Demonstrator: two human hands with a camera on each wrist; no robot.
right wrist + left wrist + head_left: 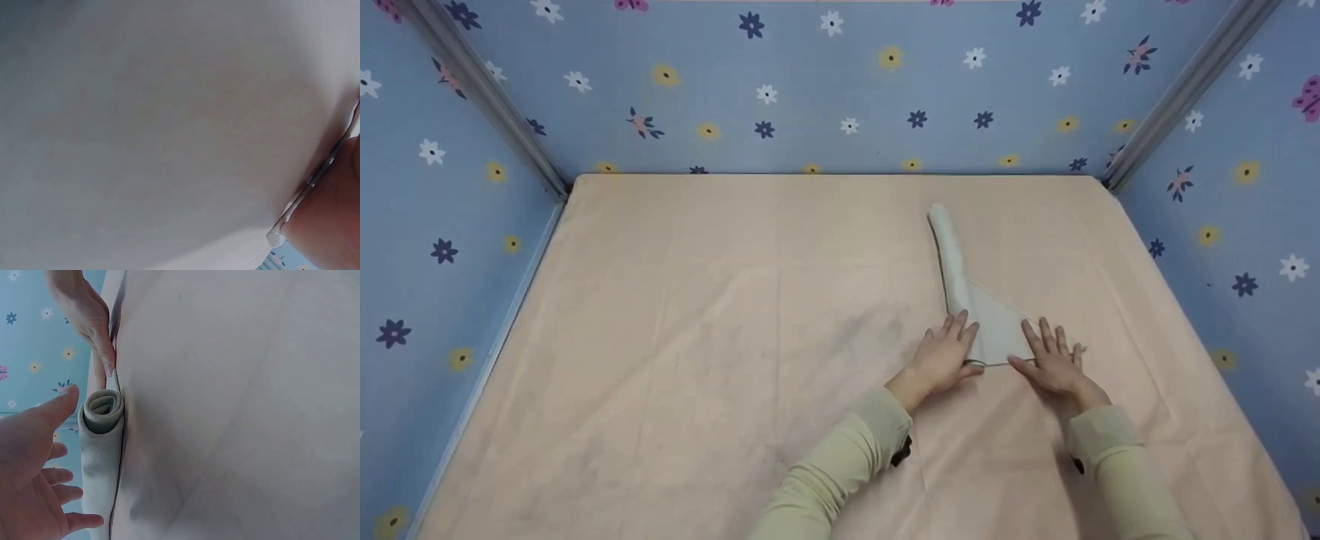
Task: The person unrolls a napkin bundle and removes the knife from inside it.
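- Around the table (660,300), on its far, left and right sides, stand blue panels (825,75) printed with flowers; grey posts (1192,94) rise by its two far corners.
- Over the table lies a peach cover with faint creases and some greyish smudges near its middle.
- At the table's near side the picture cuts off the pale green sleeves (840,457); a dark object (901,451) under the left cuff is hard to make out.
- Close to the table, the right-wrist view is mostly blurred cover, with only a slice of hand and cloth edge; the left-wrist view cuts off the roll's far end.
- On the table's right half lies a grey-green cloth (1001,326), partly rolled. Its roll (951,255) points toward the table's far edge, long axis leaning slightly left; the spiral end faces the near side, and the flat part tapers rightward.
- Above the table, the left hand (941,356) rests on the roll's near end, fingers extended, thumb apart; the right hand (1056,366) lies spread on the flat part.
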